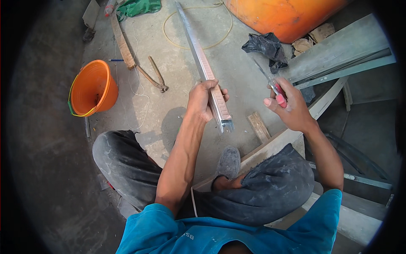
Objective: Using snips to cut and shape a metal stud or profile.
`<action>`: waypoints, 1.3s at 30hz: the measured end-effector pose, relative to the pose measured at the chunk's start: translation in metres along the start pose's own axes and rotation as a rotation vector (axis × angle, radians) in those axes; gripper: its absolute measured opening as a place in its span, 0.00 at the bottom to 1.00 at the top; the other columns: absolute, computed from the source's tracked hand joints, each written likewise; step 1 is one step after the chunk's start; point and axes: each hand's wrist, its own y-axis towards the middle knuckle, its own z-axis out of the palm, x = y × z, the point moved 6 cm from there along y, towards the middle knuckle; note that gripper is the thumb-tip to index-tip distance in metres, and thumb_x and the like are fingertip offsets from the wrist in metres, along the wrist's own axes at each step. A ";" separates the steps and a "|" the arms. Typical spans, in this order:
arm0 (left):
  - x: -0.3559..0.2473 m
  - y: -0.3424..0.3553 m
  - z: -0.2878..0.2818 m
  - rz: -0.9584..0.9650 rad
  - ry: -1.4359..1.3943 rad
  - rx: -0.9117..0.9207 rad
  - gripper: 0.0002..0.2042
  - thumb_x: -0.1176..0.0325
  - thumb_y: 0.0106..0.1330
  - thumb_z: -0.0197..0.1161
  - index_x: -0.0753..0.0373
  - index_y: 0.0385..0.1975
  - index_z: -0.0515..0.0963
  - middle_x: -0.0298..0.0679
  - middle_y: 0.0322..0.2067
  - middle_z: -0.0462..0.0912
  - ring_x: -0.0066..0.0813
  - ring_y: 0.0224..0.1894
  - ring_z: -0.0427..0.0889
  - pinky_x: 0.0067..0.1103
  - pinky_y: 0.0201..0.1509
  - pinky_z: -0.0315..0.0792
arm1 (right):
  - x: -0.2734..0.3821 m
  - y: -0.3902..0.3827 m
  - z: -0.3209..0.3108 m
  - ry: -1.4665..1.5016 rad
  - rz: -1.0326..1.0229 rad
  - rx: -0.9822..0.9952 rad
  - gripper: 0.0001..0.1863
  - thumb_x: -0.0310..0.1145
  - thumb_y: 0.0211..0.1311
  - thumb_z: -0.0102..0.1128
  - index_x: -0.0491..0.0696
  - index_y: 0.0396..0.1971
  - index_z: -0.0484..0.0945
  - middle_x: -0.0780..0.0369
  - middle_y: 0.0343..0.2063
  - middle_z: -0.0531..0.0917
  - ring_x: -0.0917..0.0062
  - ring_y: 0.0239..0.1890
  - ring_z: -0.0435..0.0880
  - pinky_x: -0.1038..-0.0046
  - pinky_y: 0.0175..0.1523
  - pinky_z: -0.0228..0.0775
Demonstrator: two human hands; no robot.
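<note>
My left hand [202,99] is wrapped round a long, shiny metal channel [203,61] near its close end. Slot-like marks run along the channel's face, and its far end points up and away from me. The close end [227,125] shows folded edges and stands apart from the floor. Off to the right, my right hand [292,106] is closed round a red-handled tool [279,96] with a slim metal shaft pointing up and left. My fingers hide part of its handle, so its exact kind is unclear. The tool and the channel do not touch.
On the left stands an orange bucket [95,86]. Pincers [158,80] lie beside a wooden strip [121,40]. A yellowish loop of cord [167,36], a black plastic bag [266,46] and a large orange object [283,17] lie farther off. Boards and metal lengths [338,51] fill the right.
</note>
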 end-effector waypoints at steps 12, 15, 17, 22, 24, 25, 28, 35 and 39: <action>0.000 0.001 0.003 -0.068 -0.170 0.135 0.08 0.71 0.65 0.54 0.70 0.37 0.69 0.46 0.30 0.74 0.36 0.34 0.77 0.36 0.39 0.79 | 0.026 0.013 0.067 1.094 -0.003 0.160 0.14 0.32 0.60 0.64 0.42 0.43 0.76 0.65 0.32 0.78 0.84 0.36 0.76 0.77 0.45 0.69; 0.004 0.007 0.000 -0.059 -0.180 0.141 0.08 0.72 0.65 0.53 0.71 0.37 0.69 0.47 0.30 0.75 0.35 0.32 0.77 0.32 0.37 0.79 | 0.030 0.027 0.061 0.991 -0.069 0.263 0.13 0.29 0.58 0.64 0.41 0.41 0.76 0.65 0.33 0.79 0.85 0.37 0.75 0.78 0.45 0.69; 0.007 0.009 -0.004 -0.049 -0.163 0.136 0.08 0.72 0.65 0.53 0.73 0.36 0.70 0.47 0.28 0.75 0.33 0.28 0.77 0.28 0.34 0.79 | 0.035 0.029 0.060 0.962 -0.098 0.358 0.16 0.31 0.57 0.65 0.40 0.42 0.75 0.65 0.34 0.79 0.85 0.38 0.76 0.79 0.44 0.69; 0.004 0.005 0.000 -0.014 -0.012 0.059 0.08 0.73 0.65 0.55 0.73 0.37 0.70 0.46 0.27 0.76 0.33 0.25 0.77 0.30 0.28 0.78 | 0.051 0.025 0.043 0.444 -0.264 0.235 0.16 0.21 0.45 0.64 0.41 0.38 0.74 0.56 0.32 0.80 0.66 0.36 0.81 0.69 0.45 0.71; 0.007 -0.005 0.008 -0.035 -0.120 0.032 0.08 0.75 0.64 0.56 0.73 0.37 0.68 0.45 0.26 0.76 0.32 0.25 0.77 0.30 0.26 0.77 | 0.060 0.019 0.040 0.350 -0.408 0.191 0.18 0.20 0.43 0.63 0.40 0.38 0.73 0.51 0.33 0.80 0.58 0.37 0.81 0.65 0.44 0.72; 0.008 0.000 0.004 -0.033 -0.123 0.030 0.08 0.75 0.64 0.56 0.73 0.37 0.68 0.45 0.26 0.76 0.32 0.25 0.77 0.30 0.26 0.77 | 0.064 0.018 0.037 0.296 -0.459 0.169 0.18 0.21 0.45 0.63 0.40 0.40 0.73 0.51 0.33 0.80 0.58 0.37 0.81 0.65 0.43 0.72; 0.020 0.016 -0.005 -0.080 -0.129 0.065 0.07 0.76 0.63 0.55 0.72 0.36 0.67 0.44 0.26 0.75 0.32 0.25 0.78 0.29 0.24 0.76 | 0.056 0.032 0.040 0.347 -0.333 0.200 0.19 0.22 0.47 0.62 0.39 0.42 0.74 0.51 0.32 0.81 0.60 0.34 0.81 0.66 0.42 0.71; 0.033 0.020 -0.006 -0.060 -0.200 0.068 0.03 0.78 0.65 0.52 0.68 0.36 0.69 0.42 0.25 0.73 0.30 0.24 0.77 0.26 0.24 0.75 | 0.025 0.051 0.072 0.544 0.119 0.460 0.13 0.21 0.43 0.61 0.40 0.33 0.74 0.61 0.25 0.77 0.76 0.31 0.76 0.72 0.41 0.68; 0.045 0.026 -0.011 -0.061 -0.195 0.036 0.05 0.79 0.64 0.50 0.67 0.38 0.68 0.42 0.29 0.74 0.31 0.28 0.78 0.26 0.26 0.77 | 0.011 0.046 0.079 0.503 0.237 0.617 0.13 0.22 0.42 0.62 0.40 0.32 0.75 0.61 0.28 0.78 0.77 0.33 0.76 0.74 0.43 0.68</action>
